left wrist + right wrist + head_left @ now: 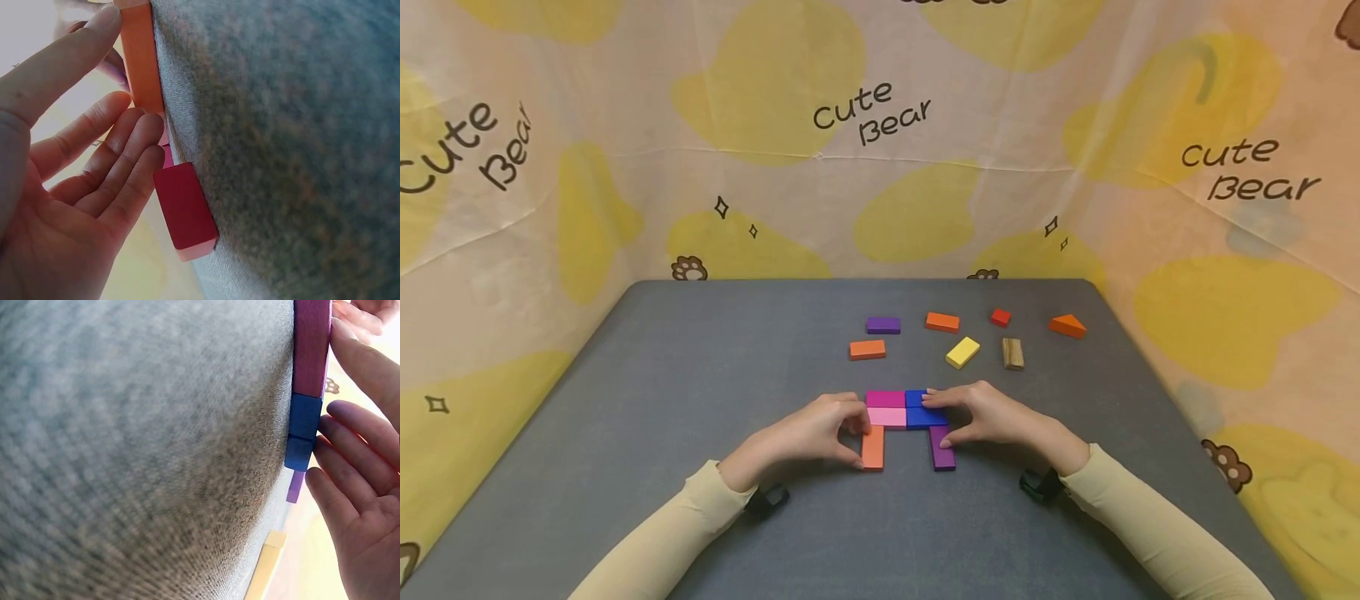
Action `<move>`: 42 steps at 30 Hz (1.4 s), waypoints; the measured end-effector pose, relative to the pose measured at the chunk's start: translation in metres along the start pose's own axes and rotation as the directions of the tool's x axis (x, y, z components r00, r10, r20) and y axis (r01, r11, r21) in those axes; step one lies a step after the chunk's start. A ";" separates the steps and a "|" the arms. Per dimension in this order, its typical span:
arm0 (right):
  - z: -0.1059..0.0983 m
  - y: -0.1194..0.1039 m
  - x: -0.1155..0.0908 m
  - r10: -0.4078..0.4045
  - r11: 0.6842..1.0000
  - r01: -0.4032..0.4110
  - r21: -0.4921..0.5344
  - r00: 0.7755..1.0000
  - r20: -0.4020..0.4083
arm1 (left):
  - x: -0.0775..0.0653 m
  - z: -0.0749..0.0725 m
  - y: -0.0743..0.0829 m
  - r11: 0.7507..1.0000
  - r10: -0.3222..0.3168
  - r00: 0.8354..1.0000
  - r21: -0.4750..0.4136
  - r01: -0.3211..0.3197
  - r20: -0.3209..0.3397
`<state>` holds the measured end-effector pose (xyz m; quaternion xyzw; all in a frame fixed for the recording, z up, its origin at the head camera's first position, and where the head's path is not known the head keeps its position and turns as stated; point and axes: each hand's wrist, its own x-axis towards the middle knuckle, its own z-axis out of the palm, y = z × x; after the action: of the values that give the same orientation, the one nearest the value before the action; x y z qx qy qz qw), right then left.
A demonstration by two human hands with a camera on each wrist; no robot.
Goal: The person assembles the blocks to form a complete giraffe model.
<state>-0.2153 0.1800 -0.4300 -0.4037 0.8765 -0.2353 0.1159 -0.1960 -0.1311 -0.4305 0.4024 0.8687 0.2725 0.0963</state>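
Note:
Flat blocks lie joined at the middle of the table: a magenta block (886, 399) above a pink block (887, 417), with blue blocks (916, 419) to their right. An orange block (872, 450) extends toward the person from the left end, a purple block (942, 457) from the right. My left hand (822, 427) is at the orange block's left side, thumb near its close end and fingertips (147, 128) by its far end. With fingers spread, my right hand (996, 417) touches the blue blocks; its thumb lies on the purple block, and its fingertips show in the right wrist view.
Farther back lie a purple block (883, 326), two orange blocks (867, 350), a yellow block (962, 352), a small red block (1001, 317), a wood-grain block (1012, 354) and an orange triangle (1067, 326). Printed cloth (760, 125) surrounds the grey table (715, 350).

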 end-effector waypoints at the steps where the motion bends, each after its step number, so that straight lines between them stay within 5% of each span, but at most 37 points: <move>1: 0.000 0.000 0.000 0.001 1.000 -0.001 0.001 1.000 0.001 | 0.000 0.000 0.000 1.000 0.000 1.000 0.000 0.000 -0.001; 13: 0.000 0.000 0.000 0.006 1.000 -0.006 0.011 1.000 0.002 | -0.001 -0.002 0.001 1.000 -0.005 1.000 -0.017 0.005 0.001; 23: 0.001 0.001 0.000 -0.005 1.000 0.005 0.004 1.000 -0.004 | -0.017 -0.034 -0.026 0.995 -0.051 0.989 -0.096 0.038 -0.139; 30: 0.000 0.001 -0.001 -0.001 1.000 0.001 0.003 1.000 -0.005 | -0.029 -0.040 -0.047 0.995 -0.085 0.992 -0.062 0.079 -0.092; 42: 0.001 0.002 -0.001 -0.017 1.000 0.017 0.003 1.000 -0.015 | -0.031 -0.037 -0.055 0.987 -0.128 0.992 -0.103 0.126 -0.018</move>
<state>-0.2154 0.1809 -0.4318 -0.4094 0.8734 -0.2408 0.1078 -0.2259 -0.1980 -0.4321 0.3375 0.8786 0.3146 0.1233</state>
